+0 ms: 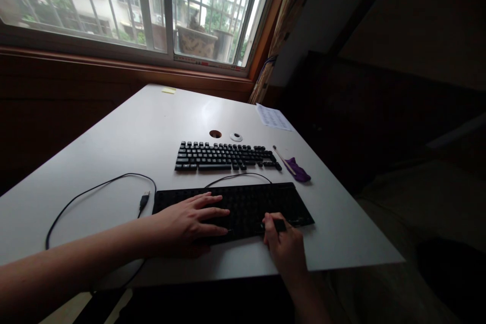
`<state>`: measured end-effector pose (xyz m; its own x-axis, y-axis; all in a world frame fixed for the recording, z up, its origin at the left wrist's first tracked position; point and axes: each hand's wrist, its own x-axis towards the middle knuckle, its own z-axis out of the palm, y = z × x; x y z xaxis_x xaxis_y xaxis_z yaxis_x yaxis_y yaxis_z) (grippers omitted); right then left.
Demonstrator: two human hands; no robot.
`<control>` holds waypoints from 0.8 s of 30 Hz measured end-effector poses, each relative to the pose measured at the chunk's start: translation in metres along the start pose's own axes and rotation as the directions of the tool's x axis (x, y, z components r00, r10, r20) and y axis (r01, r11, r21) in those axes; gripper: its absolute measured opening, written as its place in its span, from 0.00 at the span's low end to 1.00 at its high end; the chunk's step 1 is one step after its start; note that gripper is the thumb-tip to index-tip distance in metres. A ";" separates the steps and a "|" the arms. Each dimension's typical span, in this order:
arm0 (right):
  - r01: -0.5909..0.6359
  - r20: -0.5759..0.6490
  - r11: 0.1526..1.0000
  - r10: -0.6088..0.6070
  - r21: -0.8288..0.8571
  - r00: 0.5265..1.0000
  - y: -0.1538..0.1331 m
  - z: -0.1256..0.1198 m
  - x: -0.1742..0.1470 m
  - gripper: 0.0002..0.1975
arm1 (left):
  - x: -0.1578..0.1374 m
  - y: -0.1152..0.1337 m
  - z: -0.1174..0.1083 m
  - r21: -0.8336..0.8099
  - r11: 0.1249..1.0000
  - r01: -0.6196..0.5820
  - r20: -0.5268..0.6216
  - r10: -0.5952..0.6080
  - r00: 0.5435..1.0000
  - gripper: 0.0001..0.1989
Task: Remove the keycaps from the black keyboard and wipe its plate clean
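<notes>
A black keyboard (243, 207) lies near the front edge of the white table, its surface too dark to make out in detail. My left hand (201, 215) rests flat on its left half with the fingers spread. Over the keyboard's lower right part, my right hand (283, 240) is closed in a pinch. A small black square-ended piece (280, 225) shows between its fingers; its exact kind is unclear. Behind the keyboard, black keycaps (224, 156) are laid out in rows, with white table showing in gaps between some of them.
A cable with a USB plug (144, 200) loops over the table's left side (94, 162). To the right lie a thin white-handled brush (284, 160) and a purple cloth (299, 171). Farther back are a round hole (215, 134), a white ring-shaped cover (236, 137) and a printed sheet (274, 117).
</notes>
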<state>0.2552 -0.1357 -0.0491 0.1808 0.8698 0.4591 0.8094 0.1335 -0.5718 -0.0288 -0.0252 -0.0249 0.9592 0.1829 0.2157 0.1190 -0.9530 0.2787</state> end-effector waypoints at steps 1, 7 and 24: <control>-0.051 -0.013 0.998 0.052 0.044 0.999 0.000 -0.001 0.000 0.18 | 0.000 0.000 0.000 -0.004 1.000 -0.004 -0.009 0.004 1.000 0.27; -0.168 0.042 0.976 0.164 0.142 0.986 -0.002 -0.001 0.001 0.19 | -0.001 0.001 0.000 -0.013 1.000 0.003 -0.017 -0.003 1.000 0.26; -0.204 0.167 0.905 0.151 0.373 0.974 -0.060 0.012 0.028 0.16 | 0.003 -0.001 -0.006 -0.279 0.952 0.124 -0.306 -0.211 0.928 0.14</control>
<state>0.2045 -0.1131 -0.0100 0.2052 0.9469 0.2475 0.4873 0.1204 -0.8649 -0.0275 -0.0225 -0.0185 0.7867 0.4445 0.4283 0.1606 -0.8174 0.5533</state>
